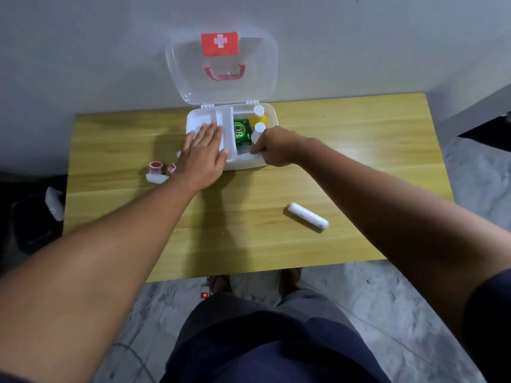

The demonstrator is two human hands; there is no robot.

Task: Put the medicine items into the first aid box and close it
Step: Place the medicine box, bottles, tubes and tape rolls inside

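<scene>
The white first aid box (272, 115) stands open at the back of the table, its clear lid (221, 64) with a red cross sticker leaning on the wall. Inside its right part lie a green packet (241, 131) and two white-capped bottles (259, 113). My left hand (203, 154) lies flat, fingers spread, on the box's left tray. My right hand (272, 149) is curled over the box's front right corner, fingers closed on a small white item (255, 138). A white bandage roll (308, 217) lies on the table to the right. Small tape rolls (156, 167) sit left of the box.
The wooden table (249, 217) stands against a grey wall. A white object (55, 203) sits off the table's left edge. Below the near edge are my legs, a marble floor and a power strip with a red light (204, 294).
</scene>
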